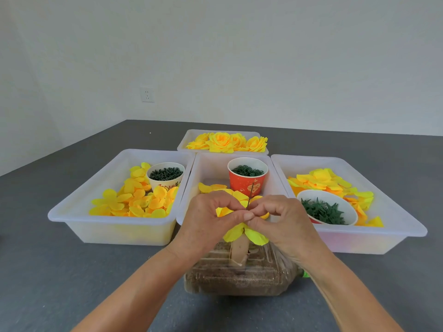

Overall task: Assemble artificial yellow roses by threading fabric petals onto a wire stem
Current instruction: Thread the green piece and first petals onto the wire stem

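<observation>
Pale, bare wall fills the upper half of the view, with a white socket (147,94) low on it, and below it a dark grey table (60,271) runs toward the camera. Four translucent white trays sit on the table in a cross. The left tray (79,212) holds loose yellow and orange petals and a pale paper cup (165,174) of dark green pieces. The right tray (395,226) holds more yellow petals and a white bowl (327,209) of spiky green calyx pieces. The middle tray (211,168) holds a red paper cup (247,179) filled with small green rings. The far tray (189,137) holds finished yellow roses (223,142), full and layered, with deeper orange toward their centres.

Nearest the camera lies a clear plastic bottle (239,279) on its side, packed with brown sand-like fill, with a tan upright post (239,250) rising from it.

Above the post, both hands meet in front of the middle tray. The left hand (211,221) and right hand (280,221) are curled, fingertips pinching together around a yellow fabric petal piece (242,232), whose bright lemon lobes droop below the fingers and spread behind them. A thin dark wire stem (250,194) stands up from between the fingertips, in front of the red cup.
</observation>
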{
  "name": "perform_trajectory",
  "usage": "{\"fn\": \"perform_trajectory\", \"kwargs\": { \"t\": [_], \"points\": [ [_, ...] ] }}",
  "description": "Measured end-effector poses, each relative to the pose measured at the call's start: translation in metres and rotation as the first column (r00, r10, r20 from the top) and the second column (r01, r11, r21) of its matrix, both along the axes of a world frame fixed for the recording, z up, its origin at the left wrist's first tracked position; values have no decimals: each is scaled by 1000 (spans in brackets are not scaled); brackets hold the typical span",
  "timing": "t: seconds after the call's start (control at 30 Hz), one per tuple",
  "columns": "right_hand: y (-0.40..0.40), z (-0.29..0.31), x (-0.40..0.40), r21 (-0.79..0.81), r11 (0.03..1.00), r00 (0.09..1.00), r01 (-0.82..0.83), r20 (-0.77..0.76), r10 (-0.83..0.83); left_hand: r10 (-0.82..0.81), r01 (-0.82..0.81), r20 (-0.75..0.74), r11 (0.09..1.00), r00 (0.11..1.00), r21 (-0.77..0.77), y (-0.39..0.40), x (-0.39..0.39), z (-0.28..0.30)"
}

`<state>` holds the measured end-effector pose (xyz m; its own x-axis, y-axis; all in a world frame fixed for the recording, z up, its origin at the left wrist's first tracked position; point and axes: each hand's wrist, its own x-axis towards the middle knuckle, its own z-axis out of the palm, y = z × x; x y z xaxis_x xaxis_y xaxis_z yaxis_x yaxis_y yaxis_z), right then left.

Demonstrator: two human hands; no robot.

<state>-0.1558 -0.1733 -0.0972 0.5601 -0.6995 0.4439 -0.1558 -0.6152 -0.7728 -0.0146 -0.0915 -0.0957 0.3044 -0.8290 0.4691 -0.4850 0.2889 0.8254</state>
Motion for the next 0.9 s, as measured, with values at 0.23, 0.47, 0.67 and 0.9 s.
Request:
{"fn": "perform_trajectory", "kwargs": {
  "t": [0.23, 0.47, 0.67, 0.9],
  "points": [
    [-9, 13, -4, 259, 961, 992, -95, -59, 114, -46, 59, -164, 995, 985, 77, -2, -2, 0],
    [-78, 47, 15, 234, 969, 989, 84, -139, -53, -27, 36, -58, 986, 998, 162, -3, 0, 8],
    [-156, 26, 83, -53, 978, 871, 204, -446, -206, -63, 69, -41, 978, 997, 198, -6, 5, 10],
    [-193, 1, 128, -285, 951, 651, 120, -700, -292, -115, 116, -17, 978, 993, 173, -8, 9, 10]
  ]
}}
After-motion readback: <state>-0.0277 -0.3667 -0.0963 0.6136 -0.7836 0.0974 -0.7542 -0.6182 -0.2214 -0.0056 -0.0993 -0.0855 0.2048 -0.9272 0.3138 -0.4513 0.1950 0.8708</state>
